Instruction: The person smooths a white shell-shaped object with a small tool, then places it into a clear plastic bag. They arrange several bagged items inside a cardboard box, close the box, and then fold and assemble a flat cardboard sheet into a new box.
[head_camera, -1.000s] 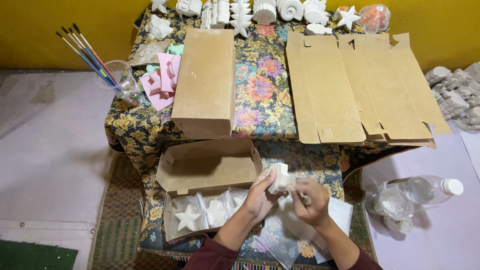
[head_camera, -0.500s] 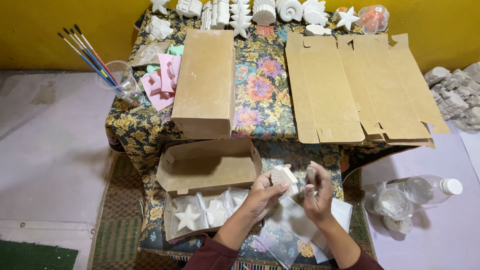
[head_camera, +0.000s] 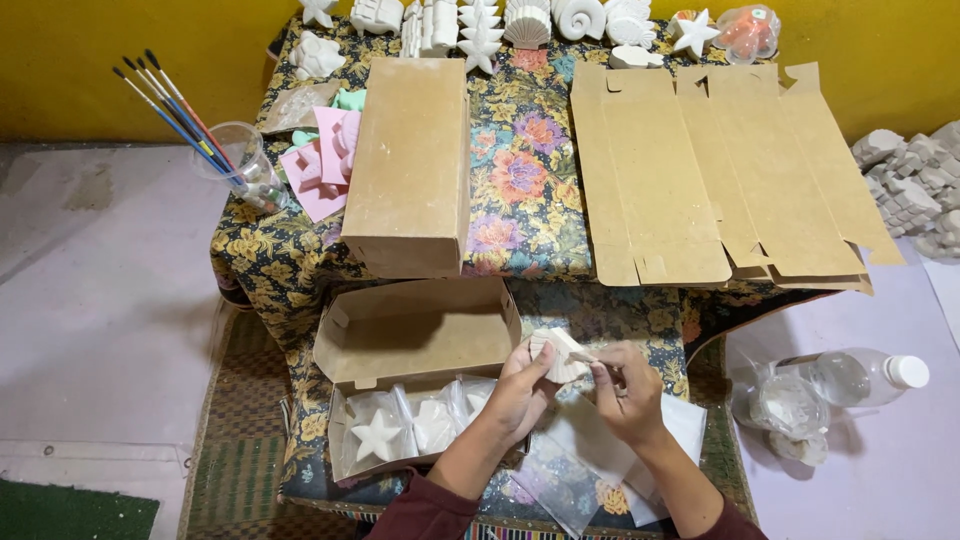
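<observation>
We are holding a small white shell-shaped plaster piece (head_camera: 560, 355) just below the middle of the view, over the near edge of the surface (head_camera: 520, 190) with its flowered cloth. Our left hand (head_camera: 518, 392) is cupping the piece from underneath at about 7 o'clock, fingers wrapped around its ribbed body. Our right hand (head_camera: 625, 390) is sitting at 3 o'clock of it, thumb and forefinger pinching its right end; we cannot tell whether something thin is pinched there too.

At 9 o'clock of the piece, an open cardboard box (head_camera: 415, 330) is lying just beside our left hand, and at 8 o'clock a tray (head_camera: 345, 452) is holding bagged white casts, among them a star (head_camera: 378, 436). Clear plastic bags (head_camera: 560, 480) are lying under our wrists at 6 o'clock.

At 11 o'clock a closed cardboard box (head_camera: 410, 165) is standing on the surface, and at 1 o'clock flattened cardboard blanks (head_camera: 720, 175) are spreading out. Well apart at 10 o'clock, a clear cup of paintbrushes (head_camera: 235, 160) is standing. At 3 o'clock a plastic bottle (head_camera: 860, 375) is lying on the floor.
</observation>
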